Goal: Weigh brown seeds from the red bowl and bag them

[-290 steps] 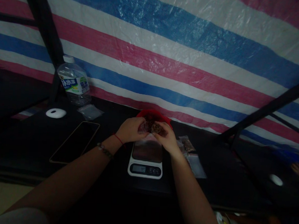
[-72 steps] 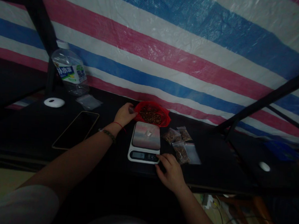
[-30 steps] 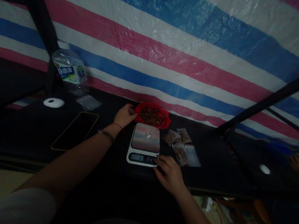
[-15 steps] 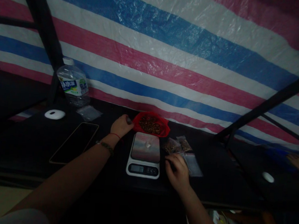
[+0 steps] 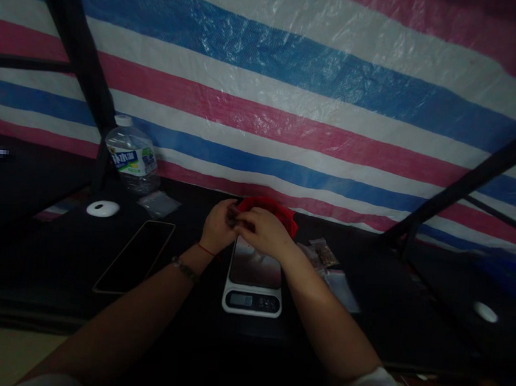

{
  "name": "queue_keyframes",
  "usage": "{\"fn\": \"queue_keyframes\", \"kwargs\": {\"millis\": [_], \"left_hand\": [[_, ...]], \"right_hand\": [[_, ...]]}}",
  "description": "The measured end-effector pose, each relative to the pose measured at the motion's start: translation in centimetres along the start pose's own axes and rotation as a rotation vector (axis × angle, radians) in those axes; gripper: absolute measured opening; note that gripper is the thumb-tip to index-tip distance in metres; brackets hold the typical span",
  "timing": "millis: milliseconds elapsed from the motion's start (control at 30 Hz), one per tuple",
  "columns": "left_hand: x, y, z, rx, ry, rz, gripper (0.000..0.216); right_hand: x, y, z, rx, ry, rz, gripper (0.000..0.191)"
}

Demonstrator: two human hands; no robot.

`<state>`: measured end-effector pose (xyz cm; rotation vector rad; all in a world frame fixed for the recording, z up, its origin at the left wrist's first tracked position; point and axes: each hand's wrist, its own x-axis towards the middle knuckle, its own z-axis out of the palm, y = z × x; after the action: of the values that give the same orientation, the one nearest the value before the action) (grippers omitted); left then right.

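My left hand point(image 5: 220, 224) and my right hand point(image 5: 265, 231) meet over the back edge of a white digital kitchen scale point(image 5: 252, 303). Fingers of both are curled inward and touch at the tips; something small and dark seems to be between them, too shadowed to make out. Right behind the hands lies an open red bag point(image 5: 288, 212), its inside mostly covered by my right hand. The scale's metal plate point(image 5: 253, 271) shows a faint pale spot. Beside my right forearm lie a small zip bag of brownish bits point(image 5: 325, 254) and a flat clear zip bag point(image 5: 343, 291).
At left are a phone point(image 5: 135, 258), a white oval device point(image 5: 102, 208), a clear plastic bag point(image 5: 159, 204) and a large transparent bottle point(image 5: 133, 156). Black frame legs point(image 5: 77, 48) stand before a striped plastic sheet point(image 5: 254, 111). Another white oval object point(image 5: 485, 312) lies far right.
My right hand has moved from the scale's right side up and left to meet my left hand, now covering the dried contents of the red bag. The view has shifted slightly.
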<state>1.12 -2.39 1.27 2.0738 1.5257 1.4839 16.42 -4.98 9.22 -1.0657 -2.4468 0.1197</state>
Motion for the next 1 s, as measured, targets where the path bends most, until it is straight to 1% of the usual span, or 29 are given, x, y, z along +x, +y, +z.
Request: {"fn": "queue_keyframes", "kwargs": {"millis": [67, 133, 233, 300, 333, 367, 467, 533, 600, 633, 667, 733, 767, 800, 867, 933, 1000], "left_hand": [[-0.1, 0.5, -0.2, -0.008, -0.020, 0.059, 0.056], [-0.2, 0.9, -0.4, -0.034, -0.028, 0.111, 0.064], [-0.4, 1.4, -0.6, -0.132, -0.093, 0.176, 0.086], [-0.6, 1.7, -0.7, -0.217, -0.174, 0.214, 0.093], [-0.7, 1.8, -0.7, -0.249, -0.218, 0.227, 0.092], [-0.8, 1.9, -0.7, -0.269, -0.255, 0.231, 0.089], [-1.1, 2.3, -0.5, -0.283, -0.307, 0.182, 0.077], [-1.2, 2.6, -0.2, -0.293, -0.284, 0.131, 0.070], [-1.1, 2.9, 0.2, -0.306, -0.243, 0.115, 0.065], [-1.1, 3.1, 0.3, -0.310, -0.231, 0.130, 0.059], [-1.0, 3.2, 0.5, -0.314, -0.226, 0.156, 0.051], [-0.8, 3.4, 0.8, -0.330, -0.231, 0.220, 0.036], [-0.6, 3.4, 1.0, -0.343, -0.234, 0.247, 0.031], [-0.5, 3.4, 1.2, -0.361, -0.231, 0.266, 0.029], [-0.3, 3.3, 1.5, -0.398, -0.217, 0.278, 0.030], [-0.1, 3.1, 1.9, -0.417, -0.209, 0.255, 0.034], [0.2, 2.8, 2.2, -0.435, -0.205, 0.207, 0.035]], "right_hand": [[-0.3, 0.4, -0.1, 0.065, 0.015, -0.008, 0.010], [-1.1, 1.0, -0.4, 0.149, 0.080, -0.040, 0.012], [-2.5, 1.9, -1.2, 0.221, 0.302, -0.025, 0.016], [-3.3, 2.2, -1.5, 0.237, 0.434, 0.013, 0.017], [-3.7, 2.3, -1.5, 0.245, 0.458, 0.017, 0.018], [-4.0, 2.4, -1.4, 0.257, 0.453, 0.007, 0.018], [-4.8, 2.3, -0.6, 0.321, 0.397, -0.019, 0.019], [-5.1, 2.2, 0.1, 0.400, 0.400, 0.017, 0.022], [-5.2, 2.2, 0.6, 0.460, 0.422, 0.059, 0.040], [-5.3, 2.3, 0.7, 0.473, 0.437, 0.063, 0.044], [-5.3, 2.4, 0.8, 0.476, 0.458, 0.057, 0.040], [-5.4, 2.7, 0.8, 0.470, 0.504, 0.039, 0.022], [-5.4, 2.8, 0.7, 0.469, 0.519, 0.030, 0.017], [-5.4, 2.9, 0.6, 0.471, 0.525, 0.022, 0.016], [-5.4, 3.1, 0.5, 0.471, 0.514, 0.008, 0.021], [-5.5, 3.3, 0.4, 0.465, 0.515, 0.004, 0.023], [-5.5, 3.6, 0.4, 0.440, 0.551, 0.041, 0.019]]}}
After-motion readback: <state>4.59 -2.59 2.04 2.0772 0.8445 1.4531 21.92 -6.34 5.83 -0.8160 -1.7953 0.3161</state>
